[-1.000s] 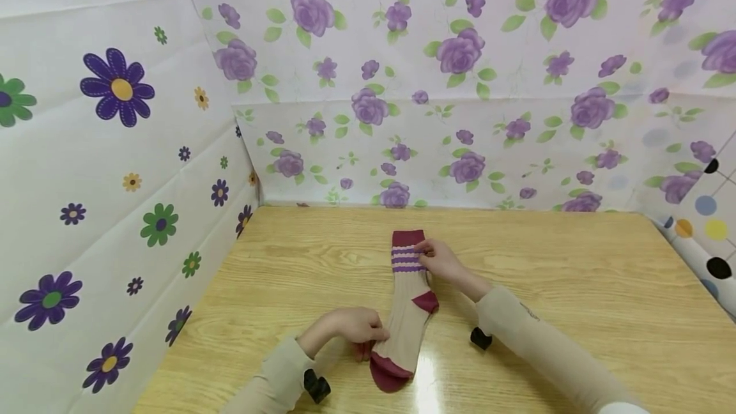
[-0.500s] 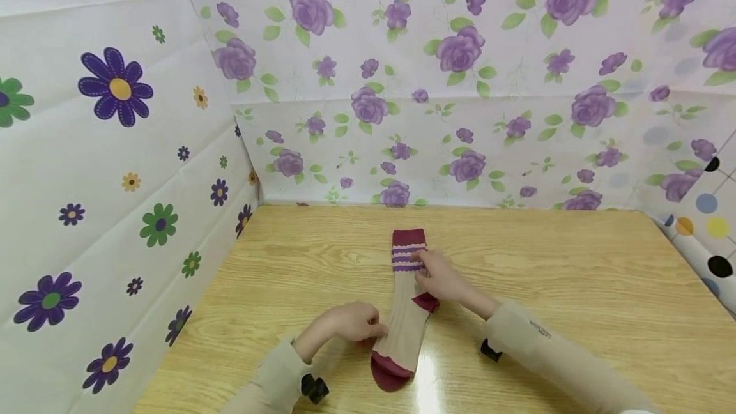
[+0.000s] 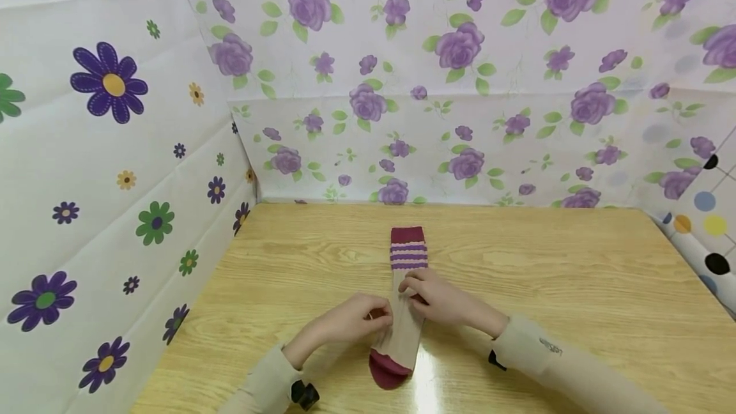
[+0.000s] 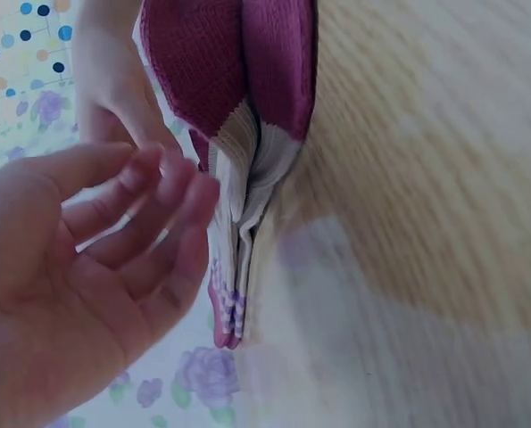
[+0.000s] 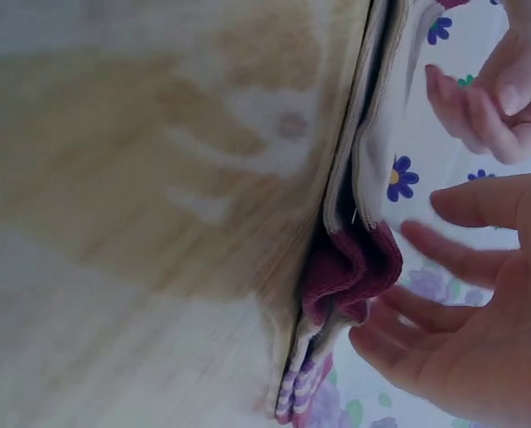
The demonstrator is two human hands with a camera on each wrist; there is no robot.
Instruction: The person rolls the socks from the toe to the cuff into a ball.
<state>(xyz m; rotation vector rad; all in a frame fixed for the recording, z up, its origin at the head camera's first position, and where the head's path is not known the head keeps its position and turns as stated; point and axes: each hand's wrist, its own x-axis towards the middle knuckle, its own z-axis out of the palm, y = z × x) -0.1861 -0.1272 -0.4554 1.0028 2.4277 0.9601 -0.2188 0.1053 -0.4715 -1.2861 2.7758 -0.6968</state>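
Note:
A pair of beige socks point(image 3: 406, 337) lies flat on the table, one on top of the other. Their toes, heels and cuffs are maroon, with purple stripes below the cuffs. The left wrist view shows both maroon toes point(image 4: 203, 71) side by side, and the right wrist view shows the stacked heels point(image 5: 354, 272). My left hand point(image 3: 356, 319) hovers at the left edge of the socks, fingers loosely bent and holding nothing. Over the middle of the socks is my right hand point(image 3: 445, 299), its relaxed fingers spread and the heel hidden beneath it in the head view.
The wooden table point(image 3: 546, 260) extends around the socks. Behind it hangs a cloth with purple roses point(image 3: 368, 102), and a flower-print cloth point(image 3: 109, 165) stands on the left. A dotted cloth point(image 3: 704, 216) borders the right side.
My right hand has slid from the striped cuffs toward the middle of the socks. My left hand has lifted slightly and moved a little away from the toes. The socks have stayed in place.

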